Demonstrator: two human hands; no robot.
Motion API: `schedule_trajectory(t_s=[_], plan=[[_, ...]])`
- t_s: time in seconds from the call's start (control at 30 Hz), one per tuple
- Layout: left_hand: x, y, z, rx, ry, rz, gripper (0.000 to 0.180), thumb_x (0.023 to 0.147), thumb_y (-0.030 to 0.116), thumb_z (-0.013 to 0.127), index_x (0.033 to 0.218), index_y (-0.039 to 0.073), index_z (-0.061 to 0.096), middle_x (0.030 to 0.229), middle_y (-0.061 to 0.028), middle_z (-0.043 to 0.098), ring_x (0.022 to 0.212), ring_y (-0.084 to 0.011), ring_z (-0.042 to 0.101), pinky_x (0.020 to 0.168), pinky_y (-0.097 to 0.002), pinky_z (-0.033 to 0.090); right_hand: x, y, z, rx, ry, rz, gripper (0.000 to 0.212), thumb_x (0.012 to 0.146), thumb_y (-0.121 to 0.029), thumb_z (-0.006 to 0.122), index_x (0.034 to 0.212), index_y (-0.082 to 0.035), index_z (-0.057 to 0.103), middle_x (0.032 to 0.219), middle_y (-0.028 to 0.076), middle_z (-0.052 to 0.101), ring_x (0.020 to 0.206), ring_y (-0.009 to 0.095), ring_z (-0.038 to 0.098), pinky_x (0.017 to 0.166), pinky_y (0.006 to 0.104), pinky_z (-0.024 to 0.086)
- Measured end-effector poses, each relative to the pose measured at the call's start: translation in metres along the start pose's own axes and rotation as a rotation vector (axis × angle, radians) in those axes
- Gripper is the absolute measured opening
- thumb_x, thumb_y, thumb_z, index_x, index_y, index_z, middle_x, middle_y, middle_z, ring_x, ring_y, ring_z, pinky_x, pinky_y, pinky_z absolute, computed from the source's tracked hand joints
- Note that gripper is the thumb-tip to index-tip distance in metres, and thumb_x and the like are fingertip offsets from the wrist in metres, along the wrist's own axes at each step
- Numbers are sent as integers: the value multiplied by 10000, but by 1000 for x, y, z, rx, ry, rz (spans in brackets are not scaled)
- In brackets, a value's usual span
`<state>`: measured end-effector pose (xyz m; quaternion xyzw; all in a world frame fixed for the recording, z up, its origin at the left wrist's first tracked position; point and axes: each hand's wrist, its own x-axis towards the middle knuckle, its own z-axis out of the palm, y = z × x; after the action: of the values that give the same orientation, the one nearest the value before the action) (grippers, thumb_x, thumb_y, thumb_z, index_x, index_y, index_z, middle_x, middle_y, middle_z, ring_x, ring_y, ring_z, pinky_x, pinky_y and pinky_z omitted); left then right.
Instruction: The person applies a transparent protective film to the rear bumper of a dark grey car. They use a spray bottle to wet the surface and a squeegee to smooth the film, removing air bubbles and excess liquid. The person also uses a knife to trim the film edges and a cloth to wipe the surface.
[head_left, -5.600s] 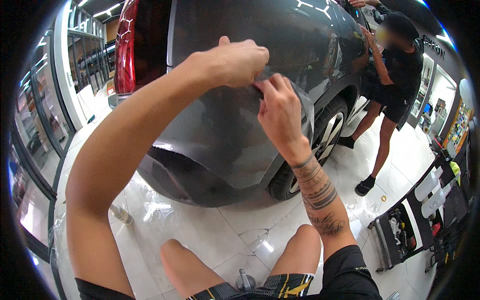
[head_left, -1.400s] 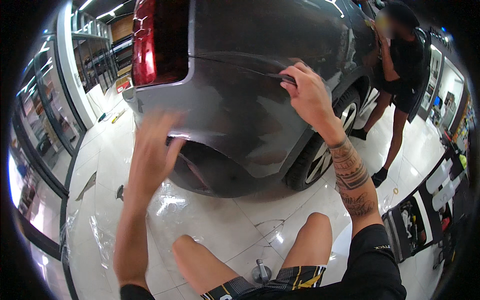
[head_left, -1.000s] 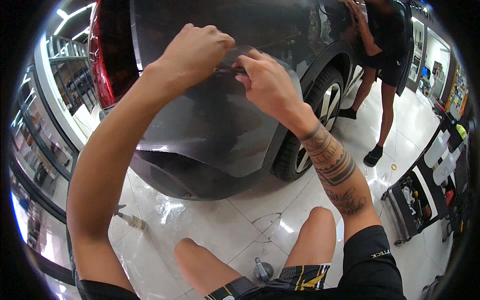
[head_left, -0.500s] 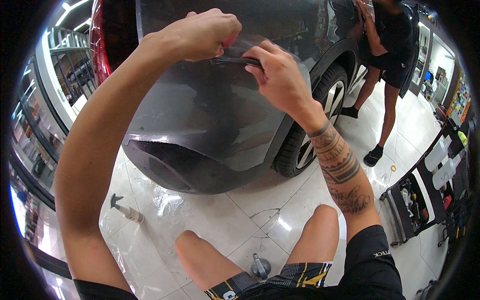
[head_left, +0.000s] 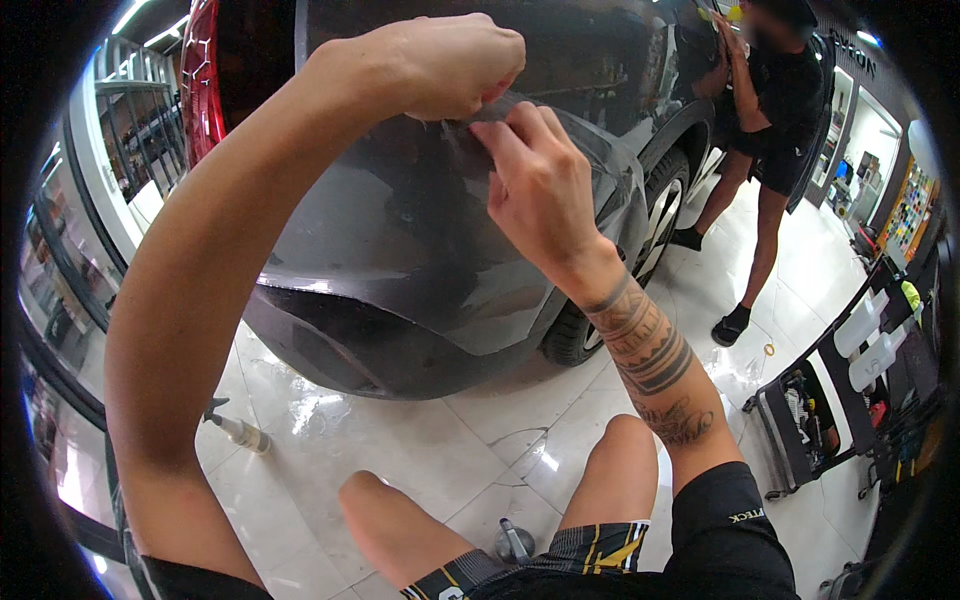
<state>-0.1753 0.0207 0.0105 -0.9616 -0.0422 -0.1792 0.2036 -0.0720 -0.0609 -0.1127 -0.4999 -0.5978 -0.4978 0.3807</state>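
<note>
In front of me is the rear corner of a dark grey car, its glossy bumper (head_left: 390, 240) below a red tail light (head_left: 204, 85). A see-through film (head_left: 618, 170) lies over the bumper, loose and wrinkled toward the wheel arch. Up at the corner, my left hand (head_left: 455, 68) is closed, with the film in its bent fingers; the fingertips are mostly hidden behind the hand. Just right of it and lower, my right hand (head_left: 540, 185) pinches the same film, thumb and fingers together. The rear wheel (head_left: 665, 205) is partly behind the film.
A spray bottle (head_left: 240, 434) stands on the wet tiled floor at left. Between my knees sits a round grey object with a handle (head_left: 514, 542). A wheeled tool cart (head_left: 815, 420) is at right. Another person (head_left: 785, 110) stands by the car's side, near a yellow ring (head_left: 769, 350).
My left hand has moved right, over the film. The right hand has turned more upright and shifted slightly left. The film now bulges loose over the wheel arch.
</note>
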Motion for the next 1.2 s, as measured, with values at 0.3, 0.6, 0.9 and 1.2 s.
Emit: schedule_trajectory(t_s=[0.3,0.6,0.9,1.2], plan=[[-19,-9,0,147,110,36,310,775,-17,651,1070,71,621,1026,-157,655,950,-295,640,844,-413,483,3,3,-5,14,-33,7,188,667,19,644,842,-38,607,847,92,544,829,269,568,660,371,517],[-18,-7,0,100,17,-28,265,834,11,595,1087,82,558,810,-108,640,812,-242,644,653,-384,493,0,5,-4,32,-23,-6,207,683,17,645,882,-41,634,836,95,541,819,265,572,662,363,516],[-18,-12,-11,21,-8,38,232,841,17,587,1072,49,589,883,-127,668,832,-237,661,697,-364,508,10,-15,7,-11,-31,-93,210,659,5,636,856,-53,592,859,84,536,826,255,564,644,359,518],[-37,-17,-39,5,-113,53,256,762,31,578,1016,1,601,942,-216,662,893,-377,640,753,-429,494,20,-6,9,113,-44,-151,219,632,23,649,837,-33,596,867,90,548,818,269,572,655,367,511]])
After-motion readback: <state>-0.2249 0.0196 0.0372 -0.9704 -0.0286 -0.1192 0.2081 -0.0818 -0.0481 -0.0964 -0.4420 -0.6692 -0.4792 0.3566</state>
